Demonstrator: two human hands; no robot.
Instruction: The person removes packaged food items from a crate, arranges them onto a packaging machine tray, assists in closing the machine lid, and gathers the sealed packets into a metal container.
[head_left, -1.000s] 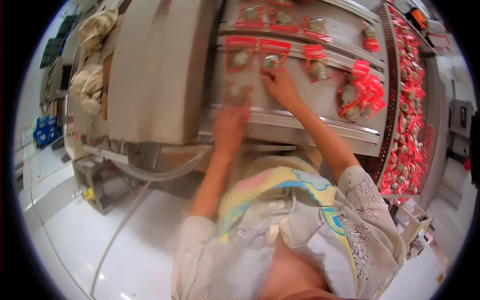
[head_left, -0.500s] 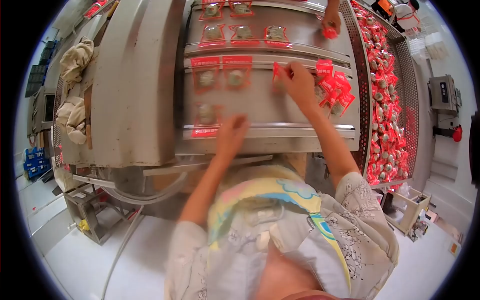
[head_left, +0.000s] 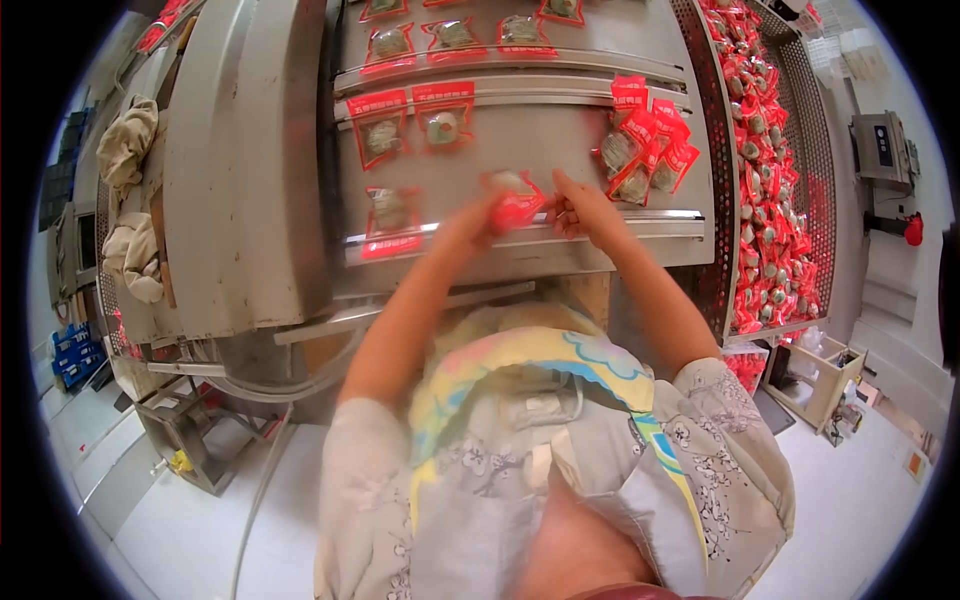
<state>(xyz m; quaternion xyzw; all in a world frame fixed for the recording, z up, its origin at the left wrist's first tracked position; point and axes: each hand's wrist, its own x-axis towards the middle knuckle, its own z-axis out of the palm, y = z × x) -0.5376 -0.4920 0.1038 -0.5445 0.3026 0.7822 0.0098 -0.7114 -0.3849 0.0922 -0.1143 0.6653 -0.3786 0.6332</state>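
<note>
Blurred by motion, my left hand [head_left: 474,222] is closed on the left side of a red packet [head_left: 516,207] with a pale round item in its clear part. Just right of that packet is my right hand [head_left: 588,212], with the index finger apart from the other, bent fingers and nothing visible in its grasp. Beyond it lies a heap of similar red packets [head_left: 636,140]. Two packets [head_left: 382,136] lie side by side on the metal surface [head_left: 540,130] at the left, and another single packet [head_left: 390,215] lies nearer me, left of my left hand.
Metal bars [head_left: 620,225] cross the surface in front of me and farther back. More packets [head_left: 455,36] lie in rows beyond. At the right, a perforated metal trough [head_left: 815,190] holds many packets. A large metal housing [head_left: 230,170] stands at the left, with cloths [head_left: 130,140] beside it.
My right hand has drawn back toward me from beside the heap. The packet it held is now in my left hand, which has moved up and right. A co-worker's hand has left the view.
</note>
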